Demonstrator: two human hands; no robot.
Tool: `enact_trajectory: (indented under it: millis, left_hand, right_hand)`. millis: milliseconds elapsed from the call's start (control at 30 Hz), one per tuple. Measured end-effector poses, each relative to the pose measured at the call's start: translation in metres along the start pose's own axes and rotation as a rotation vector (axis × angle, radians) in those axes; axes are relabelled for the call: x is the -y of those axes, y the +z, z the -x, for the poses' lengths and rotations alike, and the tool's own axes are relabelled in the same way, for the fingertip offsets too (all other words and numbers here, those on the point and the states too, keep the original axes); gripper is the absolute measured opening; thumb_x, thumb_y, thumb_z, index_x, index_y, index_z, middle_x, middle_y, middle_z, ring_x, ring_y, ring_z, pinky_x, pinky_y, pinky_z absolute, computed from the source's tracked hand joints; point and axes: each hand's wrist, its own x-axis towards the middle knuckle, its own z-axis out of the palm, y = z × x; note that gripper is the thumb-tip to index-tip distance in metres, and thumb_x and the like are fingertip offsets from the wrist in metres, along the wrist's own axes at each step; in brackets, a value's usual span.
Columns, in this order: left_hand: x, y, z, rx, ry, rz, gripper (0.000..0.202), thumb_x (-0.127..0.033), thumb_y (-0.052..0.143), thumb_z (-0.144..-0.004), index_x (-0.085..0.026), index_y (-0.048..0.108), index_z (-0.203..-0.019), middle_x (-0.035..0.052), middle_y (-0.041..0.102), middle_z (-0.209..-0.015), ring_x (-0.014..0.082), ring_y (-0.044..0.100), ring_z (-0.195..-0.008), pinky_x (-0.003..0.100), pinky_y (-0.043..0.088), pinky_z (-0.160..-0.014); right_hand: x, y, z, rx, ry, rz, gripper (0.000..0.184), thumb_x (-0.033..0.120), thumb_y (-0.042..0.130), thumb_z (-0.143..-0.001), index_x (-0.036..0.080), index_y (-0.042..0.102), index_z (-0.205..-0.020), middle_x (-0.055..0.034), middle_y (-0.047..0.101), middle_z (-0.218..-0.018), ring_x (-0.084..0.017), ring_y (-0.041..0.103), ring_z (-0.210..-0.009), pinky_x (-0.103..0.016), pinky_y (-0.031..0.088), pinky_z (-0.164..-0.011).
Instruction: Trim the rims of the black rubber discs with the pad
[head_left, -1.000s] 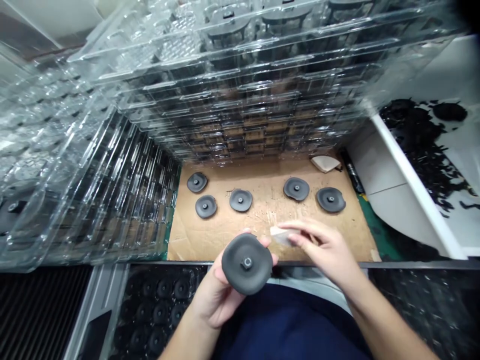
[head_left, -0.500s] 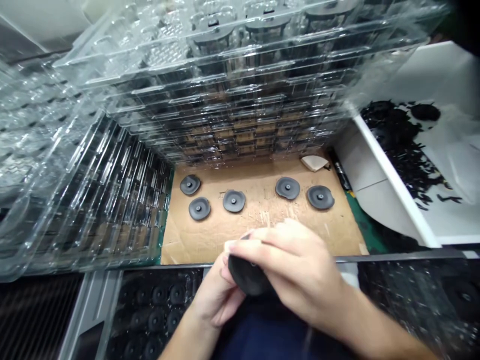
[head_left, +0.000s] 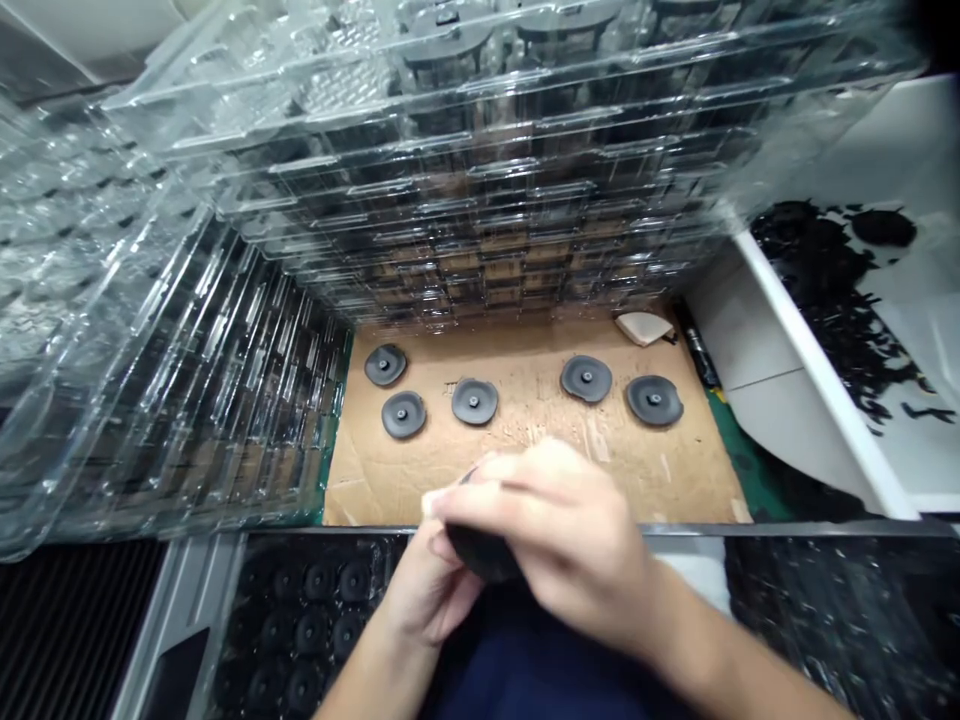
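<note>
At the near edge of the cardboard sheet [head_left: 390,480], the left hand [head_left: 426,592] grips a dark disc [head_left: 481,555] — the right hand [head_left: 574,530], fingers bent, covers its top, its own hold unclear. One second ago that hand was apart, pinching a white pad.

The place looks like a workshop or a factory work station: tall stacks of clear trays [head_left: 480,180] stand along the far and left edges of a worn sheet of cardboard [head_left: 375,490], on which five near-identical black discs [head_left: 475,400] lie spread. Past its right edge, a white bin [head_left: 821,365] holds a loose heap of dark scraps [head_left: 832,270]. Below its near edge, toward the left corner, a dark tray [head_left: 262,552] carries rows of round parts [head_left: 310,632], which suggests batch work.
</note>
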Motion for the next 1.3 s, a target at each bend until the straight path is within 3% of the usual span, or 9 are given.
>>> enact_trajectory:
  millis: [233, 400, 533, 633, 700, 833, 967, 1133, 1300]
  left_hand:
    - [-0.007, -0.012, 0.002, 0.049, 0.039, 0.105, 0.056, -0.038, 0.085, -0.053, -0.026, 0.070, -0.105, 0.0036, 0.073, -0.110, 0.0211, 0.071, -0.086, 0.029, 0.054, -0.085]
    - [-0.010, -0.008, 0.000, -0.010, 0.006, 0.115, 0.055, -0.040, 0.085, -0.051, -0.024, 0.071, -0.102, 0.0034, 0.073, -0.108, 0.0219, 0.069, -0.094, 0.026, 0.056, -0.080]
    - [-0.015, -0.002, -0.004, -0.004, 0.005, 0.129, 0.052, -0.036, 0.084, -0.054, -0.024, 0.071, -0.102, 0.0035, 0.071, -0.112, 0.0212, 0.069, -0.090, 0.029, 0.056, -0.081]
    - [-0.018, 0.000, -0.010, -0.059, 0.029, 0.134, 0.044, -0.029, 0.082, -0.062, -0.024, 0.070, -0.104, 0.0032, 0.072, -0.109, 0.0178, 0.067, -0.097, 0.025, 0.053, -0.084]
    - [-0.021, 0.002, -0.015, -0.111, 0.047, 0.123, 0.040, -0.029, 0.079, -0.067, -0.024, 0.069, -0.105, 0.0035, 0.072, -0.107, 0.0180, 0.066, -0.100, 0.025, 0.051, -0.089]
    - [-0.031, 0.009, -0.026, -0.191, 0.065, 0.028, 0.040, -0.023, 0.076, -0.068, -0.023, 0.068, -0.107, 0.0049, 0.072, -0.105, 0.0228, 0.064, -0.103, 0.031, 0.049, -0.093]
    - [-0.041, 0.016, -0.033, -0.177, 0.030, 0.049, 0.035, -0.026, 0.079, -0.066, -0.024, 0.071, -0.100, 0.0034, 0.073, -0.100, 0.0201, 0.067, -0.094, 0.029, 0.051, -0.088]
    - [-0.041, 0.007, -0.037, -0.157, 0.032, 0.097, 0.040, -0.020, 0.084, -0.057, -0.029, 0.073, -0.095, -0.0013, 0.074, -0.096, 0.0156, 0.068, -0.084, 0.026, 0.051, -0.084]
    - [-0.035, 0.012, -0.037, -0.158, -0.013, 0.097, 0.045, -0.025, 0.085, -0.056, -0.026, 0.073, -0.099, 0.0009, 0.073, -0.103, 0.0176, 0.066, -0.096, 0.025, 0.047, -0.090]
  right_hand:
    - [-0.054, 0.015, 0.055, -0.012, 0.540, -0.001, 0.019, 0.021, 0.053, -0.090, 0.023, 0.070, -0.097, -0.0025, 0.073, -0.093, -0.016, 0.067, -0.081, -0.027, 0.052, -0.068]
    - [-0.064, 0.029, 0.078, 0.052, 0.539, 0.001, 0.018, 0.023, 0.054, -0.088, 0.021, 0.071, -0.094, -0.0026, 0.072, -0.080, -0.016, 0.066, -0.068, -0.026, 0.053, -0.061]
    - [-0.038, 0.007, 0.035, -0.027, 0.537, 0.002, 0.017, 0.023, 0.053, -0.090, 0.022, 0.067, -0.100, -0.0025, 0.070, -0.090, -0.013, 0.064, -0.072, -0.021, 0.051, -0.058]
    - [-0.014, -0.002, -0.007, -0.032, 0.313, -0.097, 0.020, 0.017, 0.052, -0.090, 0.020, 0.063, -0.106, -0.0028, 0.069, -0.093, -0.013, 0.063, -0.082, -0.021, 0.053, -0.070]
    - [-0.007, 0.000, -0.027, 0.081, 0.193, -0.182, 0.023, 0.014, 0.048, -0.090, 0.017, 0.062, -0.109, -0.0043, 0.068, -0.091, -0.013, 0.063, -0.080, -0.024, 0.053, -0.073]
    - [-0.014, 0.010, -0.053, 0.356, 0.282, -0.281, 0.022, 0.010, 0.048, -0.089, 0.018, 0.066, -0.098, -0.0027, 0.067, -0.089, -0.012, 0.063, -0.078, -0.023, 0.052, -0.072]
    - [-0.023, 0.013, -0.063, 0.112, 0.222, -0.185, 0.024, 0.011, 0.045, -0.090, 0.011, 0.065, -0.104, -0.0078, 0.068, -0.088, -0.016, 0.063, -0.080, -0.027, 0.053, -0.075]
    - [-0.025, -0.010, -0.052, 0.316, 0.312, -0.260, 0.021, 0.007, 0.051, -0.086, 0.018, 0.067, -0.093, 0.0003, 0.067, -0.079, -0.009, 0.063, -0.068, -0.015, 0.050, -0.062]
    - [-0.032, -0.016, -0.054, 0.153, 0.159, 0.106, 0.023, 0.012, 0.046, -0.091, 0.015, 0.068, -0.096, -0.0028, 0.065, -0.071, -0.013, 0.055, -0.060, -0.024, 0.046, -0.058]
